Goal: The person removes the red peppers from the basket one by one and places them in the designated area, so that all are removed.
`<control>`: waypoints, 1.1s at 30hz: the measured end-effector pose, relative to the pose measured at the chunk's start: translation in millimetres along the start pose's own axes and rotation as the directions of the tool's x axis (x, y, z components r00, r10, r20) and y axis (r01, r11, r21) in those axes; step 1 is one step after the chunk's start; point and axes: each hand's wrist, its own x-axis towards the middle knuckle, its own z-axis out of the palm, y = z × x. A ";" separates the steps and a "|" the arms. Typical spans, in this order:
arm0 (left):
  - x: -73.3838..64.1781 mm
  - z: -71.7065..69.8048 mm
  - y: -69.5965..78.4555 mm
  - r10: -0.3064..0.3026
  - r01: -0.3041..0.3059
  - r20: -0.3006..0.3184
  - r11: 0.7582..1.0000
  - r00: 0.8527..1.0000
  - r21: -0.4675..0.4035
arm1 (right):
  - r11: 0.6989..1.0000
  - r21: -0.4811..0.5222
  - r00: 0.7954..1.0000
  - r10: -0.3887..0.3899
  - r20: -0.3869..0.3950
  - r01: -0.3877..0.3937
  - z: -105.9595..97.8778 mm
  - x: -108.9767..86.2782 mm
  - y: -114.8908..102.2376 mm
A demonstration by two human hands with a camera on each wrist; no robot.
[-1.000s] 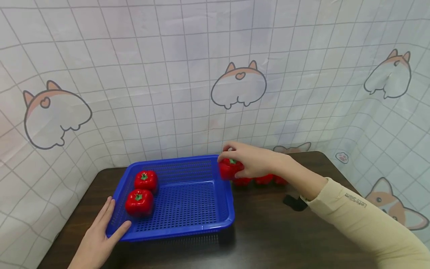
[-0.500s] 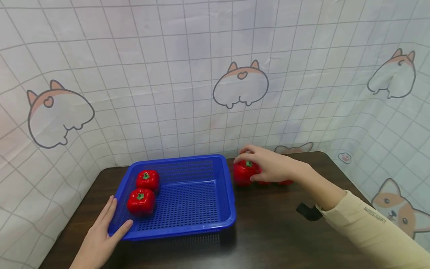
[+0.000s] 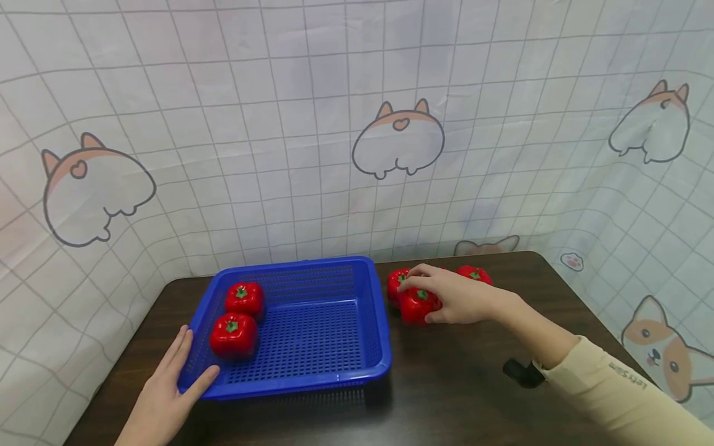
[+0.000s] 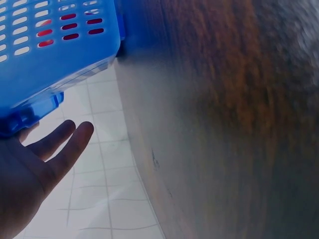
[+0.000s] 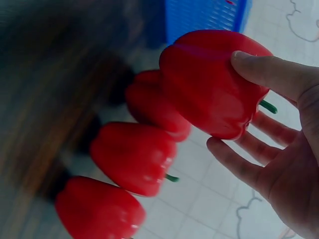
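My right hand (image 3: pixel 460 298) grips a red bell pepper (image 3: pixel 418 308) just right of the blue plastic basket. In the right wrist view, the thumb presses one side of that pepper (image 5: pixel 212 82) and the fingers lie behind it, near its green stem. Three more peppers (image 5: pixel 134 157) stand in a row beyond it, partly hidden by the hand in the head view. With fingers spread and straight, my left hand (image 3: pixel 158 393) rests along the left front corner of the basket (image 3: pixel 386 347). Inside, at its left, sit two red peppers (image 3: pixel 233 336), one behind the other.
A dark wooden table (image 3: pixel 446 396) bears everything. Close behind it and at both sides hangs a white gridded cloth (image 3: pixel 312 155) with cartoon dogs. A small black object (image 3: pixel 523 373) shows beside the right sleeve cuff.
My right hand has carried the pepper from the basket's right rim to the right, then down and toward me, in front of the other peppers. The left hand has stayed at the basket.
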 end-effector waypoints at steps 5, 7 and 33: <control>-0.1 0.3 -0.2 0.003 -0.003 -0.003 1.000 1.000 -0.007 | 1.000 -0.001 0.999 0.025 0.036 -0.025 14.3 -2.1 5.5; -0.6 0.6 -0.7 0.000 0.000 -0.001 1.000 1.000 -0.010 | 0.999 0.009 0.998 0.035 0.049 -0.036 19.2 -2.2 7.4; 0.3 0.6 -0.9 0.008 -0.009 -0.016 1.000 1.000 -0.021 | 0.999 -0.042 1.000 0.017 -0.024 -0.018 46.7 0.9 19.0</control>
